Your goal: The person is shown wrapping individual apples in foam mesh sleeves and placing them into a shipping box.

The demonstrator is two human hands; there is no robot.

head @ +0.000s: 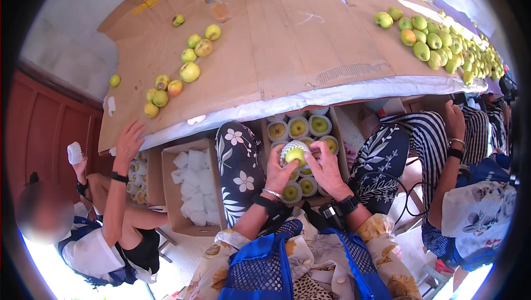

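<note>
Between my two hands is a green apple (pixel 295 155) partly covered by a white foam net sleeve (pixel 289 147). My left hand (pixel 278 171) grips it from the left, thumb on the bare green skin. On its right side, the fingers of my right hand (pixel 325 167) touch the apple and the sleeve's edge. Beneath my hands a cardboard box (pixel 341 150) between my knees holds rows of sleeved apples (pixel 298 127). Left of my left leg, an open cardboard box (pixel 170 200) contains a heap of white foam sleeves (pixel 195 188).
Loose apples (pixel 190 71) and a glass jar (pixel 218 7) rest on the cardboard-covered table (pixel 282 51). A large apple pile (pixel 444 44) lies at right. A person (pixel 91 242) at left holds a foam sleeve (pixel 75 153); another person (pixel 468 217) sits at right. A cable (pixel 408 194) loops beside my right leg.
</note>
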